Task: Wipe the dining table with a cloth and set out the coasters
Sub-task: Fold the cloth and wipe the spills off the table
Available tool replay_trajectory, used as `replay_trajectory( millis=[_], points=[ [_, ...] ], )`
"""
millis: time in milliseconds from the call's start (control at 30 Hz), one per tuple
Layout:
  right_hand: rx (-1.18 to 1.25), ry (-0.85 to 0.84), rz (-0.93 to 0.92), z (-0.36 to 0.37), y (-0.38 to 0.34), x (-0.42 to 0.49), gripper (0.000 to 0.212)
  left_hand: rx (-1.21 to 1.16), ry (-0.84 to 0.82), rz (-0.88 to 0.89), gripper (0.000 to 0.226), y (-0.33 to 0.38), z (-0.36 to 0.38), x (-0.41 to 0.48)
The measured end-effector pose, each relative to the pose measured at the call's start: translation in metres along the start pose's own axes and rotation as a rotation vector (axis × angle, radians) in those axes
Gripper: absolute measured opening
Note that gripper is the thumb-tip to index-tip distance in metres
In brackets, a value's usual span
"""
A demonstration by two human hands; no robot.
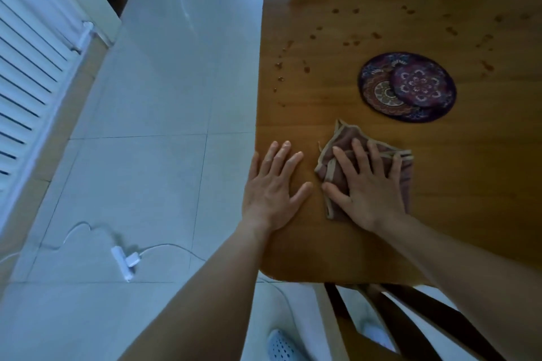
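Brown worktop (457, 190) has spots (307, 69); cloth (343, 134) lies near its left edge.
Right hand (370, 186) presses flat on it, left hand (272, 184) flat beside, each grip apart; push hard toward the far spots, lifting the coasters (407, 86) first.

I've got my left hand (272, 184) flat, palm down, fingers straight and spread. Right hand (370, 186) just beside it, palm down too, fingers splayed, pressing. Left arm (205, 287) reaches in diagonally, right arm (469, 272) bare, stretched forward.
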State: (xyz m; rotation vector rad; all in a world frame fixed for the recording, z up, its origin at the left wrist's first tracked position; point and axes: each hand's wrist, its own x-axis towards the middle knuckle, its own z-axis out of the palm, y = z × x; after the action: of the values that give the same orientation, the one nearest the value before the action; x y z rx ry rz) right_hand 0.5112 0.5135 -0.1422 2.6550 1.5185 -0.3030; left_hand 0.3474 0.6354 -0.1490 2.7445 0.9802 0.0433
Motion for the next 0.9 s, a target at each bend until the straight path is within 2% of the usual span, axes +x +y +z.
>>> replay_trajectory(
  millis=[233, 400, 600, 733, 900],
  points=[
    [0.040, 0.033, 0.135, -0.006, -0.036, 0.036, 0.080, -0.052, 0.054, 0.023, 0.063, -0.001, 0.007, 0.002],
    [0.044, 0.026, 0.189, -0.013, -0.048, 0.057, 0.082, -0.099, 0.045, 0.014, 0.069, -0.001, 0.006, 0.003],
    [0.056, -0.003, 0.256, -0.018, -0.055, 0.084, 0.080, -0.293, 0.127, 0.022, 0.052, -0.014, -0.010, 0.026],
    [0.037, -0.002, 0.292, -0.022, -0.055, 0.105, 0.079, -0.437, 0.147, 0.182, 0.031, -0.032, -0.014, 0.071],
    [0.067, -0.014, 0.313, -0.029, -0.057, 0.133, 0.077, -0.365, 0.113, 0.286, 0.030, -0.046, -0.004, 0.095]
  ],
)
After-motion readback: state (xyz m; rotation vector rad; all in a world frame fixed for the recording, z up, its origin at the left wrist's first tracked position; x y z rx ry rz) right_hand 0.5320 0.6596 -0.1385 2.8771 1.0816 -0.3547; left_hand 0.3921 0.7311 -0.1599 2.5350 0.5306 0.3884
